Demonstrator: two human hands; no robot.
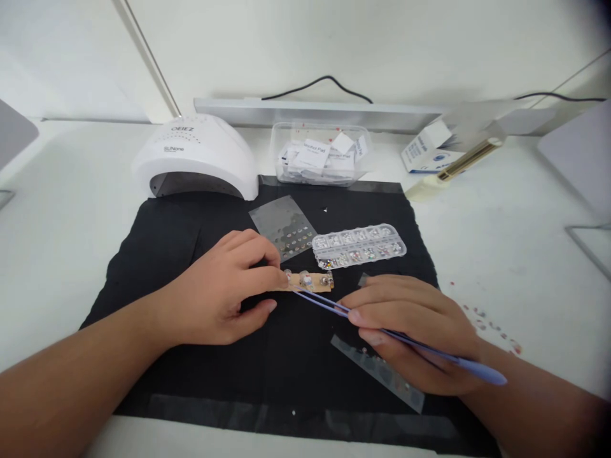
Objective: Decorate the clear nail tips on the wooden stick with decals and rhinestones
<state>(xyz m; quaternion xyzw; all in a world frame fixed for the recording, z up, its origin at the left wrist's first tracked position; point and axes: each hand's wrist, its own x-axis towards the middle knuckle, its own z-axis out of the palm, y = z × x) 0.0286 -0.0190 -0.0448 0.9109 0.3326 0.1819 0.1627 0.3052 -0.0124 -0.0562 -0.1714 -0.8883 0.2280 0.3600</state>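
Note:
My left hand (229, 289) rests on a black mat (162, 254), its fingertips pinching the left end of a small tan strip (309, 281) that carries a few decorated nail tips. My right hand (415, 324) grips blue tweezers (329, 305). Their points reach the strip's left part, right by my left fingertips. A clear compartment box of rhinestones (359, 246) lies just behind the strip. A clear sheet of small gems (284, 226) lies to the box's left. Another clear strip (382, 375) lies partly under my right hand.
A white nail lamp (195, 156) stands at the back left. A clear tub of alcohol pads (321, 152) sits behind the mat, with a small white-blue box (427, 152) and a gold-banded tool (458, 166) to its right. Loose gems (491, 324) dot the table.

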